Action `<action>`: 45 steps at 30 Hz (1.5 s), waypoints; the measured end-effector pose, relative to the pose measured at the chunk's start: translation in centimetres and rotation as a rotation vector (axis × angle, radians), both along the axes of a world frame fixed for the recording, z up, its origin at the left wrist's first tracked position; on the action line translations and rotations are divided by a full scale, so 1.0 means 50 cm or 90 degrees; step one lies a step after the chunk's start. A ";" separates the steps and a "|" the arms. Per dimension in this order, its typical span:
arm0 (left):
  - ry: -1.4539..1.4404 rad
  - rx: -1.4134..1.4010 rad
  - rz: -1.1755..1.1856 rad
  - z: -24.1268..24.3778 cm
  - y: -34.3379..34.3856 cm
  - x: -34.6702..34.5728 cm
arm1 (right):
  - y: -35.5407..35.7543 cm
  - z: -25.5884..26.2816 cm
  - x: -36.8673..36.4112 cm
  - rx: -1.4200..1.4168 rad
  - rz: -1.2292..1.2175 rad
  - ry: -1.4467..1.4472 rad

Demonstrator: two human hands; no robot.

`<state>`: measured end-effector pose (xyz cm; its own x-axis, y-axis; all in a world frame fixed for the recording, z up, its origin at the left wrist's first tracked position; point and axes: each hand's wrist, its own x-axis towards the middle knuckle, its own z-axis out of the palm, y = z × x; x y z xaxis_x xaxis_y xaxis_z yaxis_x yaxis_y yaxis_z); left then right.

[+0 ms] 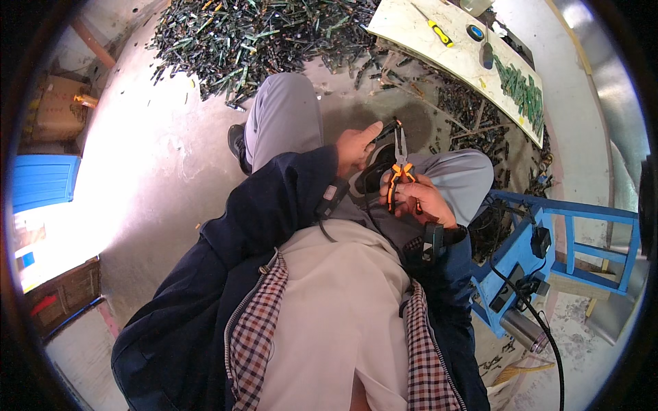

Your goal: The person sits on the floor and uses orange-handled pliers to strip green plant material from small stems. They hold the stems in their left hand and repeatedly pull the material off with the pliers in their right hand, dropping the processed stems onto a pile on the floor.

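Observation:
My right hand (419,198) grips a pair of long-nose pliers (401,167) with orange and black handles, the jaws pointing away from me. In my left hand (355,146) is a small dark strip-like piece (384,131), pinched under the thumb. The piece's far end meets the tips of the pliers' jaws; whether they bite on it is too small to tell. Both hands are above the floor between my knees, over a dark shoe (378,164).
A big heap of dark and green strips (267,41) covers the floor ahead. On a pale board (411,25) at right lie a yellow screwdriver (440,34), a dark-handled screwdriver (486,54) and several green strips (519,87). A blue stool (545,221) with cables and a metal flask (524,329) stand right.

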<state>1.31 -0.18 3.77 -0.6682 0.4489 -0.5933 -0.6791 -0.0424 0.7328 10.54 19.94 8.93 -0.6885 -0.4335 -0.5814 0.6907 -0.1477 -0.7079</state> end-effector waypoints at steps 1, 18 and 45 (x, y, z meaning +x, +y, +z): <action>-0.002 -0.003 0.001 0.001 0.000 0.000 | 0.001 -0.002 0.000 0.006 0.005 0.001; 0.004 0.013 0.004 -0.002 0.002 0.002 | 0.011 -0.015 -0.002 0.004 -0.007 0.002; 0.101 -0.018 -0.012 0.000 0.000 0.001 | 0.014 0.001 0.007 -0.053 0.005 0.049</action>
<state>1.34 -0.17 3.78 -0.7458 0.4467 -0.4942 -0.5558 -0.0083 0.8313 10.88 20.66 8.99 -0.7261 -0.4844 -0.4879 0.6358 -0.2031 -0.7446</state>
